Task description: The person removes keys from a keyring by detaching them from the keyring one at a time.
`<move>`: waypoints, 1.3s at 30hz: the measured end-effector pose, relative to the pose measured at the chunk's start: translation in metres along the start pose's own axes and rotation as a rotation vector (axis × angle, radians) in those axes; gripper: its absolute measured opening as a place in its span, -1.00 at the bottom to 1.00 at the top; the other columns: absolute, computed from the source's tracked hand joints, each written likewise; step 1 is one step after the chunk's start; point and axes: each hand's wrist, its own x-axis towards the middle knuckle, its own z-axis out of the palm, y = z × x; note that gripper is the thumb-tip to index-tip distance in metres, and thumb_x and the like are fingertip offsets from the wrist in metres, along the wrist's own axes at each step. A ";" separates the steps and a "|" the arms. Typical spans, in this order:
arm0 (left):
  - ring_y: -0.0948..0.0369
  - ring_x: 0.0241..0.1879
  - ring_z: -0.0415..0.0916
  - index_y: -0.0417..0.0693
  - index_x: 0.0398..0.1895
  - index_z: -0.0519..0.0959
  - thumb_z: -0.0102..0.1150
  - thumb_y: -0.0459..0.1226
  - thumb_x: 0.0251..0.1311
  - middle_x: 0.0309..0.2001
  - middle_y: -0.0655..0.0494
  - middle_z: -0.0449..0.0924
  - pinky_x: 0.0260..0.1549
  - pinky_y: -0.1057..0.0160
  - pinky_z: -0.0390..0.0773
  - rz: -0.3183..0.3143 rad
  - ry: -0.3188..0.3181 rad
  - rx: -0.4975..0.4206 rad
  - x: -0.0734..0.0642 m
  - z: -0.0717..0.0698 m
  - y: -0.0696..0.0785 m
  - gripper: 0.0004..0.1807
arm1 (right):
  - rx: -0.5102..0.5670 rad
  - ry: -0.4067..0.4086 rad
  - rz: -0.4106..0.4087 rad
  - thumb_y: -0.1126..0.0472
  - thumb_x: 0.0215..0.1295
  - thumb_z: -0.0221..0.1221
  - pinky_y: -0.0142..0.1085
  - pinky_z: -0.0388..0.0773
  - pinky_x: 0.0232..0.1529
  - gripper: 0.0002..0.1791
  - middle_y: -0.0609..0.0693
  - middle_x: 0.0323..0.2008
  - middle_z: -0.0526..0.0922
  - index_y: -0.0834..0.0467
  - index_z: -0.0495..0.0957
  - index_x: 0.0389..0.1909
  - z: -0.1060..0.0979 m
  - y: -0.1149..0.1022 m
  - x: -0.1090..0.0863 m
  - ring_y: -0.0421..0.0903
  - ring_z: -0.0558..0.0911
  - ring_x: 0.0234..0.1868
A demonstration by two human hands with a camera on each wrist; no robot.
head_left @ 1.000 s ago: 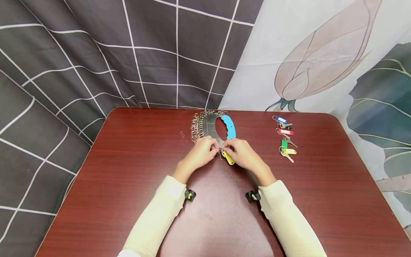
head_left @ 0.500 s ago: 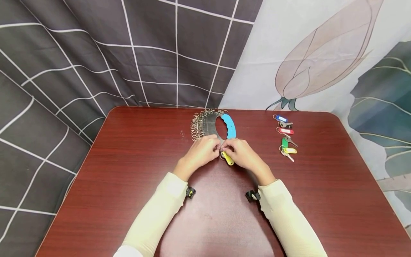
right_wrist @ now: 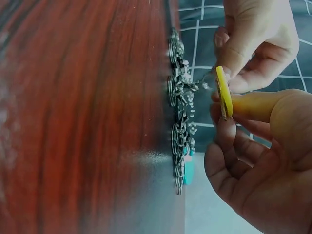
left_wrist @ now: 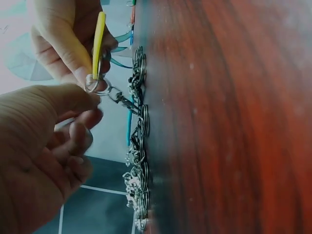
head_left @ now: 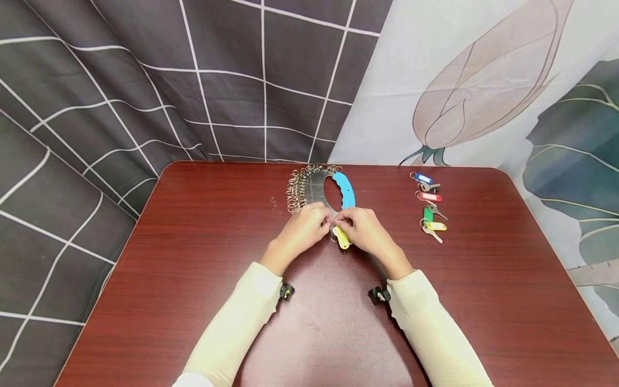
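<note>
My left hand [head_left: 307, 228] and right hand [head_left: 360, 228] meet at the near tip of a curved metal key holder [head_left: 316, 188] with a blue grip [head_left: 345, 191]. Between them hangs a yellow key tag [head_left: 342, 237]. In the left wrist view, left thumb and fingers pinch a split ring [left_wrist: 108, 89] that is linked to a snap clasp [left_wrist: 126, 101] on the holder. The right wrist view shows my right fingers pinching the yellow tag's key ring, close beside the tag [right_wrist: 224, 92]. Fingertips partly hide where the two rings meet.
Several clasps with rings [head_left: 296, 191] line the holder's outer edge. At right on the red-brown table [head_left: 203, 242] lie keys with a blue tag [head_left: 423, 178], a red tag [head_left: 430, 197], a green tag [head_left: 428, 215] and another yellow tag [head_left: 437, 226].
The yellow tag between the hands has swung slightly left and turned. Both hands stay at almost the same place, with only small finger movements.
</note>
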 end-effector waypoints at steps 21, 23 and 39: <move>0.31 -0.45 0.54 -0.01 -0.54 0.74 0.36 -0.36 0.12 -0.51 0.18 0.67 -0.29 0.31 0.54 -0.233 0.045 -0.310 -0.007 0.005 -0.003 -0.87 | -0.028 0.015 -0.072 0.29 0.30 0.35 -0.27 0.53 -0.33 -0.91 -0.04 -0.48 0.65 0.15 0.74 -0.41 0.003 -0.007 -0.001 -0.15 0.56 -0.45; 0.33 -0.46 0.52 0.01 -0.56 0.74 0.36 -0.35 0.12 -0.51 0.20 0.67 -0.29 0.33 0.52 -0.227 0.046 -0.304 -0.007 0.005 -0.003 -0.86 | -0.035 0.027 -0.069 0.30 0.30 0.35 -0.26 0.53 -0.34 -0.91 -0.04 -0.49 0.65 0.15 0.73 -0.42 0.003 -0.006 0.000 -0.14 0.55 -0.45; 0.35 -0.46 0.52 -0.02 -0.50 0.77 0.40 -0.27 0.18 -0.48 0.19 0.74 -0.36 0.35 0.52 -0.268 0.005 -0.380 -0.011 0.007 -0.006 -0.88 | -0.024 -0.018 -0.078 0.29 0.33 0.34 -0.30 0.52 -0.33 -0.91 -0.06 -0.45 0.65 0.13 0.73 -0.39 0.005 -0.007 -0.001 -0.18 0.55 -0.42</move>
